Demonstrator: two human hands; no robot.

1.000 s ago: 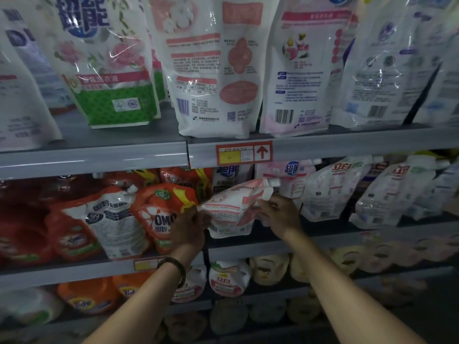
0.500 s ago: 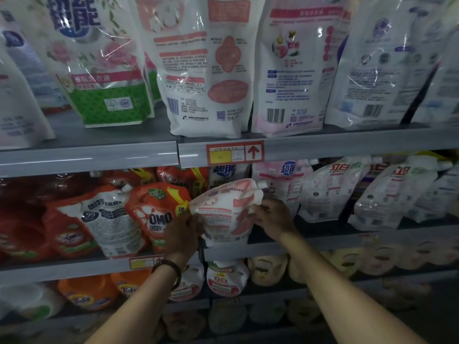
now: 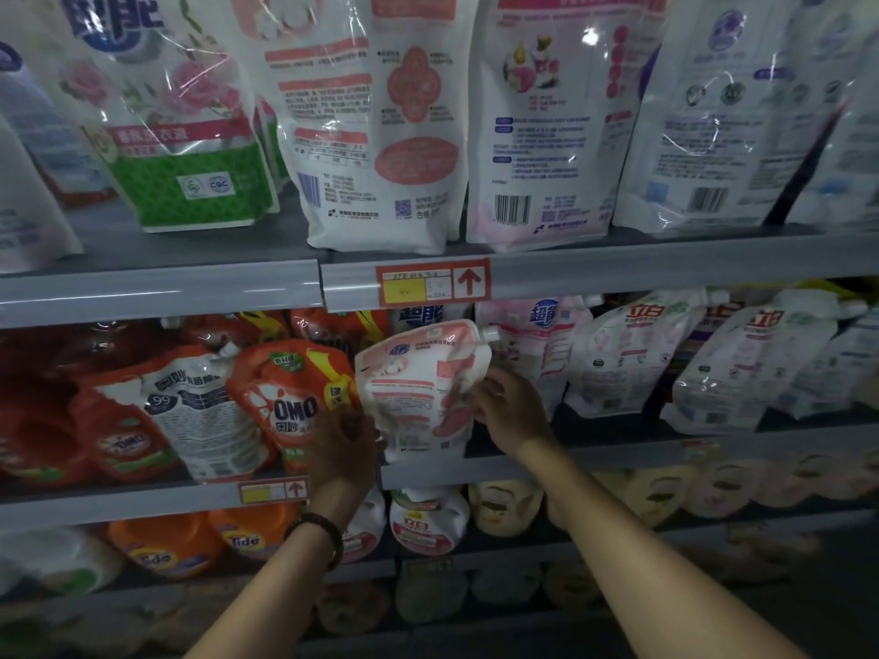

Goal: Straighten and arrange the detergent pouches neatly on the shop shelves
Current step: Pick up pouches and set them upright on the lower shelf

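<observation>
White-and-pink pouch point(image 3: 418, 387) beside orange OMO pouch point(image 3: 295, 401), grey shelf point(image 3: 157, 292).

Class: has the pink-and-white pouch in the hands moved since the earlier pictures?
Yes. The pink-and-white pouch has tipped more upright, its top rising toward the red-arrow price tag above.

Glossy plastic pouches point(image 3: 418, 387) — smooth shelf edge point(image 3: 157, 292).

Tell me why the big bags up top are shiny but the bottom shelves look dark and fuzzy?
Head view: light glints off the glossy top pouches; little light reaches the bottom shelves, so they look dim and grainy; the right hand on the pink pouch is slightly smeared.
</observation>
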